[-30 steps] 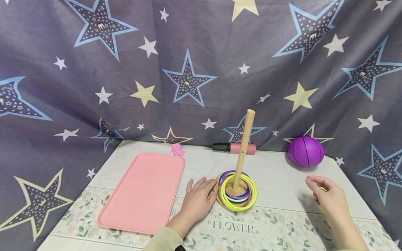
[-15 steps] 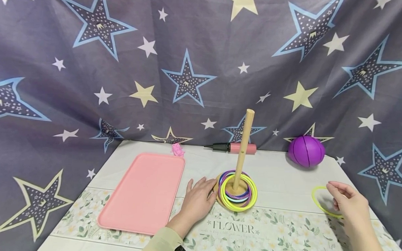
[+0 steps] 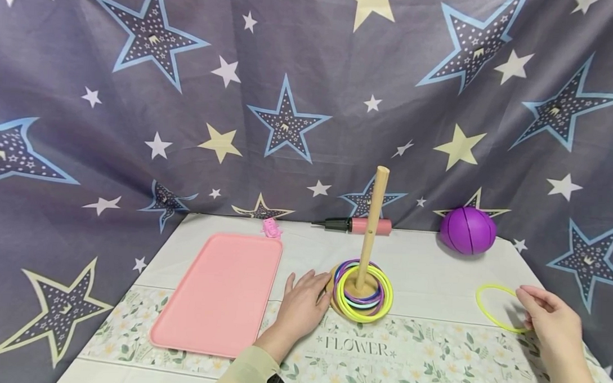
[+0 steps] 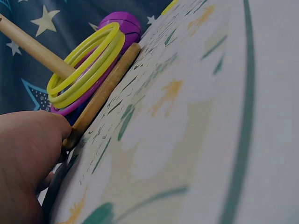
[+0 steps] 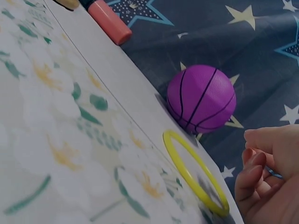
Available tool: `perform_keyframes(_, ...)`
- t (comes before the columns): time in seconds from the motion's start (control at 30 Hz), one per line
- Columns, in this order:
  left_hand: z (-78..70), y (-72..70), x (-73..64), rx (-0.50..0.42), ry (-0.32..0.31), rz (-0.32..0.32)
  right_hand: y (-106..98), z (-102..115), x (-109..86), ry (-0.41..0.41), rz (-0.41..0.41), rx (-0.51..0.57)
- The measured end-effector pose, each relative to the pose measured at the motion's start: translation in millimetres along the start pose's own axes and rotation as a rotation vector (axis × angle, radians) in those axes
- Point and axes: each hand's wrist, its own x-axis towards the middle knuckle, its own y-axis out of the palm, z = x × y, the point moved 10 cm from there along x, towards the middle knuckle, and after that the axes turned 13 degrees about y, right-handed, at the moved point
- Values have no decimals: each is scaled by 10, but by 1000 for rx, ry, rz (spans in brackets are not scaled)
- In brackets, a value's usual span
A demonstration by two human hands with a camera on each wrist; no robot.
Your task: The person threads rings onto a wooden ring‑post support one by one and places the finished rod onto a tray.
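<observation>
A wooden peg [image 3: 371, 227] stands upright on a round wooden base, with yellow, purple, blue and pale rings [image 3: 388, 298] lying around its foot. My left hand [image 3: 305, 304] rests on the table at the base's left side, fingers fairly straight, thumb at the base edge. In the left wrist view the thumb [image 4: 56, 123] touches the wooden base [image 4: 105, 91]. A single yellow ring [image 3: 487, 316] lies on the table at the right. My right hand [image 3: 552, 321] is just right of it, fingers loosely curled; the right wrist view has a gap between those fingers and the ring [image 5: 189, 175].
A pink tray [image 3: 222, 293] lies to the left, with a small pink toy [image 3: 271, 228] behind it. A hand pump [image 3: 368, 226] lies at the back, and a purple ball [image 3: 468, 231] sits at the back right. A star-patterned curtain [image 3: 188, 108] closes off the rear.
My right hand has moved right and towards me, uncovering the yellow ring, which stays on the table. The left hand and the peg have not moved.
</observation>
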Motion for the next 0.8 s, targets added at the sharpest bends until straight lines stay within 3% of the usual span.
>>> perform_keyframes(0.37, 6, 10, -3, 10, -3, 1, -181, -87, 110, 40, -97, -16)
perform_keyframes(0.67, -12, -12, -12, 22, 15, -15, -258, -128, 176, 7, -223, -218)
perform_keyframes(0.8, -1, -1, -11, 17, 8, -7, -261, -149, 188, 18, -242, -255)
